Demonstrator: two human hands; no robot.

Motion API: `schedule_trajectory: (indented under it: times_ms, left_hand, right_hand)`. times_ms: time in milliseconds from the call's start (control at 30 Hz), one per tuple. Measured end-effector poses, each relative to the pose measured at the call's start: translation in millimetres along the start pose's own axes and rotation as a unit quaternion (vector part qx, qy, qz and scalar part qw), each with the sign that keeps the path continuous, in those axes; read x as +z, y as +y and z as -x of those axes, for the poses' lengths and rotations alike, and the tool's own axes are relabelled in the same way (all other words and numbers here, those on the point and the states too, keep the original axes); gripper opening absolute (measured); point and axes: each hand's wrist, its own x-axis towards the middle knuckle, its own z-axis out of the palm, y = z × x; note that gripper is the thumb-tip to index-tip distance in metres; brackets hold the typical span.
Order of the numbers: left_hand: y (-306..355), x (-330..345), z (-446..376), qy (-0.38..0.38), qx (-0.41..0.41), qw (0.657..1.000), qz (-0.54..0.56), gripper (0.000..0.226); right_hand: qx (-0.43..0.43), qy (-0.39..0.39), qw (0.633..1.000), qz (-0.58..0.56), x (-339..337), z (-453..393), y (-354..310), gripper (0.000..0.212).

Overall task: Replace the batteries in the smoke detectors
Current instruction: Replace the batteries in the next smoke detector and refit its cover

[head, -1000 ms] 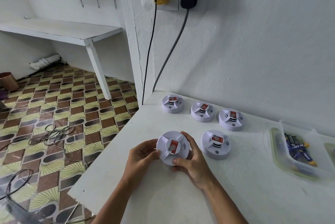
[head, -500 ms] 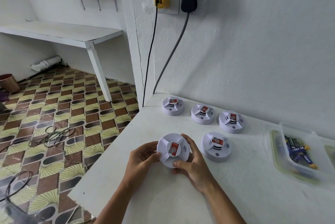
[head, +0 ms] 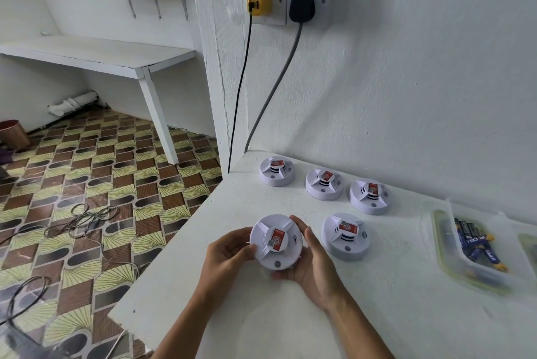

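Hands hold one white smoke detector [head: 276, 241] just above the worktop [head: 290, 315], near its left edge. On its left side the left hand [head: 225, 255] grips it with curled fingers; on its right side the right hand [head: 312, 264] cups it, fingers curled around the rim. Further right, four more detectors [head: 345, 236] lie on the worktop, then a clear container [head: 453, 265] with blue batteries [head: 473, 239].
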Motion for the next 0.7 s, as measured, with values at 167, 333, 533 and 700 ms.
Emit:
schedule_trajectory:
  times_ms: [167,333,533,700]
  left_hand:
    - [0.0,0.6,0.8,0.007,-0.001,1.000,-0.002,0.035]
    - [0.5,1.2,-0.4,0.010,0.005,1.000,-0.006,0.034]
    - [-0.1,0.3,-0.7,0.009,0.009,1.000,-0.002,0.037]
    - [0.1,0.4,-0.4,0.015,0.012,1.000,-0.004,0.048]
  right_hand:
    - [0.031,0.015,0.997,-0.063,-2.8,1.3,-1.7,0.049]
    - [0.029,0.026,0.997,-0.064,-1.6,2.6,-3.1,0.047]
    - [0.029,0.034,0.996,-0.073,-1.0,2.2,-3.2,0.047]
    - [0.029,0.036,0.996,-0.080,-1.0,1.5,-2.8,0.050]
